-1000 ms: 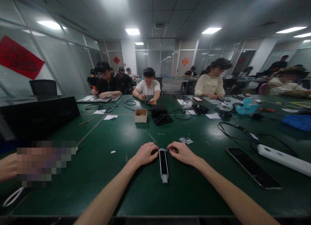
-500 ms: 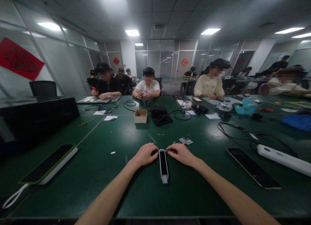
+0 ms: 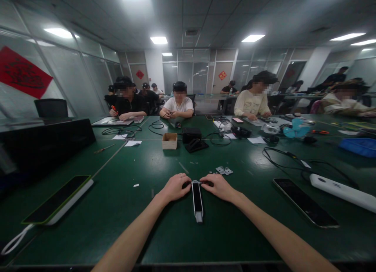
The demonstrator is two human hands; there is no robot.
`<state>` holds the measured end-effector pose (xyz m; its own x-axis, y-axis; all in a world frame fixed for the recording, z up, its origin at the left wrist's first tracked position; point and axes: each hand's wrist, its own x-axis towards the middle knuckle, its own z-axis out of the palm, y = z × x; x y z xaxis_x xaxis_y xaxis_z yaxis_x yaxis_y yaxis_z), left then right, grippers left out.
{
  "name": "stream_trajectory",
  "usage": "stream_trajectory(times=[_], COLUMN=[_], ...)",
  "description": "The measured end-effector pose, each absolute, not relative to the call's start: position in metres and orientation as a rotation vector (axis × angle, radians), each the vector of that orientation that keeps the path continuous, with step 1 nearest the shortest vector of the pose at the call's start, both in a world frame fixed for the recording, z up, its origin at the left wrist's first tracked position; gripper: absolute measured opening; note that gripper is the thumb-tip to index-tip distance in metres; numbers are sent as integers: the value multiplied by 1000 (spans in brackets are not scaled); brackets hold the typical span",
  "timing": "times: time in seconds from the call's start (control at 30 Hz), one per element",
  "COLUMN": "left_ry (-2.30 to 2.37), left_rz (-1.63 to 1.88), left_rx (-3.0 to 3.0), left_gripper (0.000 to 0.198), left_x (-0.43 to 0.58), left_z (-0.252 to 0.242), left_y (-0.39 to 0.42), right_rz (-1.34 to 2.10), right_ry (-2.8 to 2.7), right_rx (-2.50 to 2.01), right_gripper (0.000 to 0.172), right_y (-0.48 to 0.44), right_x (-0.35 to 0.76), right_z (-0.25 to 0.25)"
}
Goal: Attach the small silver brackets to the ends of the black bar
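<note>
A slim black device with a white rim (image 3: 197, 199) lies on the green table with a grey block at its near end; its exact kind is unclear. My left hand (image 3: 176, 186) rests at its far left corner, fingers curled and fingertips against the edge. From the other side, my right hand (image 3: 216, 185) pinches at the far right corner. Any small part between the fingertips is too small to make out. Just beyond my right hand lie several small clear plastic pieces (image 3: 224, 170) and tiny rings (image 3: 214, 173).
A phone (image 3: 305, 202) and a white power bank (image 3: 340, 191) lie on the right. Another phone (image 3: 57, 199) rests on a white slab at left. Farther off are an open small box (image 3: 169, 142), a black case (image 3: 191, 135), cables, a blue fan (image 3: 297, 128) and seated people.
My right fingers have shifted slightly at the device's far right corner. My left hand and the device stay in place; the view has moved a touch.
</note>
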<state>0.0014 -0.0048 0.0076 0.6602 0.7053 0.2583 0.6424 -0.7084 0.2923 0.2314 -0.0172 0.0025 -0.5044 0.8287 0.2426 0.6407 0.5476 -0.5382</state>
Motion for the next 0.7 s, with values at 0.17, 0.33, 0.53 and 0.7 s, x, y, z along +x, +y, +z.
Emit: stream_trajectory(times=[0.17, 0.33, 0.53, 0.7], left_ry=[1107, 1098, 1099, 1109], left_rz=[522, 531, 532, 507], left_rx=[2707, 2710, 2712, 2705], left_gripper=[15, 16, 15, 15], left_x=[1, 1, 2, 2], left_z=[5, 5, 7, 9], left_y=[-3, -3, -4, -5], right_rz=[509, 475, 478, 488], right_ry=[-2309, -2310, -2313, -2319], right_rx=[-1185, -1194, -1204, -1215], right_gripper=[21, 21, 20, 20], right_y=[-17, -18, -19, -19], right_x=[230, 229, 228, 228], right_z=[1, -1, 1, 4])
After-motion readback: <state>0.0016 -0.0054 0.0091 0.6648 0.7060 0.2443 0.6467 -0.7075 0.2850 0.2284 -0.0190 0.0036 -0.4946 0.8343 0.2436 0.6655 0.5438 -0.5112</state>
